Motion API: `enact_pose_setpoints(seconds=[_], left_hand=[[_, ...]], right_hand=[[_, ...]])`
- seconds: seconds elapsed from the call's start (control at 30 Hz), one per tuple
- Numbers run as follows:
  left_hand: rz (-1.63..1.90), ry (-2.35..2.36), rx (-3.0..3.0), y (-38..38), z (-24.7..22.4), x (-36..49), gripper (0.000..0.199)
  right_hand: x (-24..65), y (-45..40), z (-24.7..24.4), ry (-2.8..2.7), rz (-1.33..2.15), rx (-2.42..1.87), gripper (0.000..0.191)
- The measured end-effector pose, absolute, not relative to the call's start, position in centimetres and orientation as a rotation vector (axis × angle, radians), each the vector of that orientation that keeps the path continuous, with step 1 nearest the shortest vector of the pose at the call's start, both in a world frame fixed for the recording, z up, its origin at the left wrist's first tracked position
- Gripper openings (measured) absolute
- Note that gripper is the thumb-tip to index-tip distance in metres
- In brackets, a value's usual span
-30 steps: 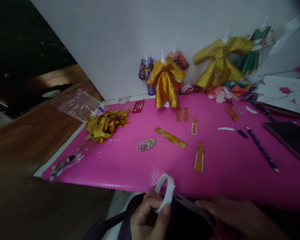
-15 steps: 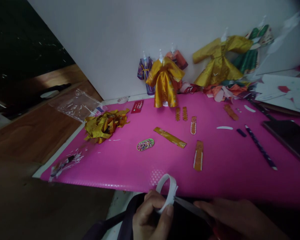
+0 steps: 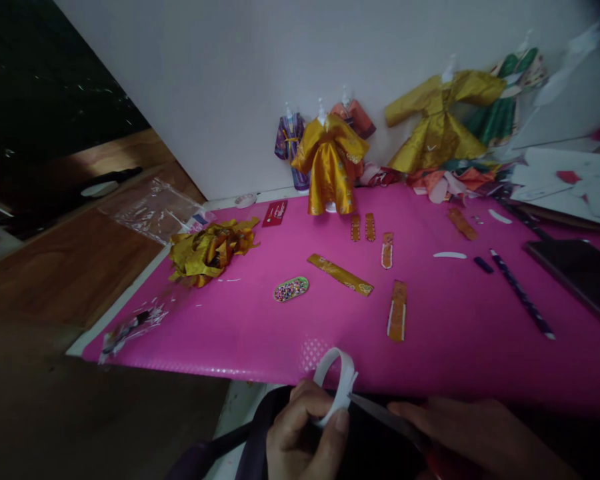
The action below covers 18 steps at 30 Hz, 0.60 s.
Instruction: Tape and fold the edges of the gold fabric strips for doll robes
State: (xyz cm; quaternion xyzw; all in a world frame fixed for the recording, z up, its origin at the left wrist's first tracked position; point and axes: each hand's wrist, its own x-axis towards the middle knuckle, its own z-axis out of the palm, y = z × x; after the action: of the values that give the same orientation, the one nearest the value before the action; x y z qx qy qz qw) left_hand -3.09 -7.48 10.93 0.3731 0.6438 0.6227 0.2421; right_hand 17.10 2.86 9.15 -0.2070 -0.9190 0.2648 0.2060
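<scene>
At the near edge of the pink table, my left hand (image 3: 305,433) is closed on a thin white roll of tape (image 3: 343,365). The thumb presses its near side, and a short loose end sticks out at the right. My right hand (image 3: 480,433) lies in shadow, wrapped around a pair of scissors (image 3: 380,415) with red handles. Their pointed blade tip touches or nearly touches the tape's right side. Beyond my hands lie a gold fabric strip edged in white (image 3: 397,312) and a longer plain gold strip (image 3: 341,275).
Doll forms in small dresses, one gold (image 3: 331,167), stand along the wall. A crumpled gold fabric heap (image 3: 213,252) lies left. A bead-covered oval (image 3: 291,289) is mid-table. On the right are a patterned pencil (image 3: 523,293), a dark phone-like slab (image 3: 575,273) and papers (image 3: 563,180).
The tape roll and my left hand have shifted very slightly to the right. The scissor blades look more closed and sharper in view. Everything on the table stays put.
</scene>
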Motion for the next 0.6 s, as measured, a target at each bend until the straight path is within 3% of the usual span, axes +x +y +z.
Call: enact_pose_setpoints(seconds=[0.17, 0.47, 0.6], left_hand=[[1.688, 1.771, 1.059, -7.5, 10.6, -3.3, 0.034], [1.723, 1.766, 1.149, -7.4, 9.8, -3.6, 0.032], [1.699, 1.794, 1.123, -7.4, 10.1, -3.5, 0.032]], right_hand=[[17.5, 2.7, 8.6, -2.718, 0.890, -0.601, 0.042], [17.2, 2.6, 8.8, -2.695, 0.895, -0.584, 0.045], [17.1, 2.6, 8.9, -2.715, 0.990, -0.606, 0.037]])
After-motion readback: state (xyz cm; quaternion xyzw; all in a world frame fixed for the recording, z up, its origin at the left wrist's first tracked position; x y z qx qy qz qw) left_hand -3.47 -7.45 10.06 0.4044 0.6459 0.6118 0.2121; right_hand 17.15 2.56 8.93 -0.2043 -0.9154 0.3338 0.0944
